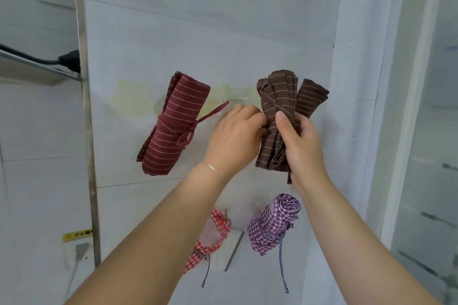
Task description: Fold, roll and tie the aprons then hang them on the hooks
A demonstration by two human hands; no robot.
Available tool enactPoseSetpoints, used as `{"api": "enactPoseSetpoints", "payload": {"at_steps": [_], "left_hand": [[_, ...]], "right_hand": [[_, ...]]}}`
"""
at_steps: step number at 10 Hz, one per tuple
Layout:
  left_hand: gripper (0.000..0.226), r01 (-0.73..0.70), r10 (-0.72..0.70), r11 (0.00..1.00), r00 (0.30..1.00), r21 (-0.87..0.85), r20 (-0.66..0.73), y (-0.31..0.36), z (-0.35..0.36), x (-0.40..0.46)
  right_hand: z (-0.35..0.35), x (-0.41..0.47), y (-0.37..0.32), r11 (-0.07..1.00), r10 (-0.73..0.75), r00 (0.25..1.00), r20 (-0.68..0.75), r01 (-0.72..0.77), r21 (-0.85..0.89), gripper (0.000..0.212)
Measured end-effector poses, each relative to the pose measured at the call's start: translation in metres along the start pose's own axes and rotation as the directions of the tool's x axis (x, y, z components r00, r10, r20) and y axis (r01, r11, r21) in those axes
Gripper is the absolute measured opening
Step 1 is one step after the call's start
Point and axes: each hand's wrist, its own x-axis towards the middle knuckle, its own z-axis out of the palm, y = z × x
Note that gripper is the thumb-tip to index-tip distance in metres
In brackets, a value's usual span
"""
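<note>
She's at the hanging step. The right hand (297, 141) is clamped round the waist of the brown striped apron roll (277, 116), thumb pressed on the front where the tie crosses it, holding it up against the white tiled wall (198, 32). The left hand (235, 136) is just beside that grip, its fingers tucked in behind the roll's left edge; I can't tell what they hold, perhaps the tie loop. No hook is plainly visible there.

To the left of the grip hangs the maroon striped roll (171, 126); below it hang the purple gingham roll (272, 225) and the red gingham roll (213, 235).

Next, I'd guess, she needs to catch the loop on the hook before letting go.
</note>
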Motion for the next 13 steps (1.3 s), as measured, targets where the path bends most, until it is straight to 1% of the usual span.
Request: {"api": "enactPoseSetpoints", "payload": {"at_steps": [1, 2, 3, 4, 5, 6, 7, 8, 9, 10, 11, 12, 13], "left_hand": [[0.003, 0.056, -0.041, 0.992, 0.991, 0.117, -0.125, -0.009, 0.001, 0.022], [0.002, 0.174, -0.169, 0.979, 0.984, 0.105, -0.053, -0.027, 0.005, 0.032], [0.010, 0.163, -0.165, 0.985, 0.985, 0.057, 0.040, -0.040, 0.008, 0.043], [0.016, 0.151, -0.150, 0.988, 0.988, -0.014, 0.045, -0.030, -0.006, 0.043], [0.024, 0.171, -0.168, 0.985, 0.984, -0.040, 0.057, -0.028, -0.011, 0.041], [0.034, 0.309, -0.299, 0.939, 0.950, -0.148, 0.090, -0.031, -0.008, 0.037], [0.036, 0.374, -0.374, 0.890, 0.926, -0.260, 0.052, -0.034, -0.005, 0.032], [0.029, 0.463, -0.466, 0.859, 0.884, -0.218, 0.041, -0.032, -0.007, 0.020], [0.029, 0.472, -0.481, 0.865, 0.877, -0.172, -0.013, -0.028, -0.008, 0.006], [0.021, 0.456, -0.465, 0.880, 0.884, -0.131, -0.046, -0.021, -0.010, -0.005], [0.023, 0.478, -0.487, 0.867, 0.873, -0.142, -0.033, -0.017, -0.010, -0.015], [0.024, 0.487, -0.501, 0.858, 0.863, -0.165, -0.056, -0.012, -0.012, -0.030], [0.019, 0.458, -0.480, 0.865, 0.874, -0.204, -0.074, -0.005, -0.019, -0.042]], "right_hand": [[0.018, 0.024, -0.007, 0.998, -0.055, 0.998, -0.023, 0.055, 0.009, 0.045], [0.035, 0.033, -0.003, 0.998, -0.060, 0.997, -0.044, 0.059, -0.025, 0.059], [0.046, 0.037, 0.005, 0.998, -0.068, 0.993, -0.099, 0.067, -0.014, 0.063], [0.053, 0.040, 0.007, 0.999, -0.044, 0.993, -0.109, 0.047, 0.017, 0.051], [0.056, 0.039, 0.012, 1.000, -0.025, 0.999, -0.048, 0.024, -0.009, 0.046], [0.059, 0.036, 0.013, 0.999, -0.020, 1.000, 0.015, 0.021, -0.030, 0.053], [0.060, 0.032, 0.014, 0.998, -0.030, 0.999, 0.017, 0.031, -0.047, 0.059], [0.061, 0.027, 0.018, 0.996, -0.048, 0.999, 0.023, 0.050, -0.078, 0.060], [0.062, 0.022, 0.024, 0.990, -0.081, 0.997, 0.007, 0.081, -0.118, 0.063], [0.060, 0.015, 0.030, 0.983, -0.129, 0.992, 0.007, 0.128, -0.132, 0.066], [0.054, 0.010, 0.034, 0.967, -0.122, 0.991, 0.061, 0.133, -0.216, 0.071], [0.043, -0.001, 0.025, 0.962, -0.053, 0.992, 0.116, 0.082, -0.260, 0.079], [0.023, -0.013, 0.011, 0.958, -0.057, 0.997, 0.043, 0.067, -0.278, 0.079]]}}
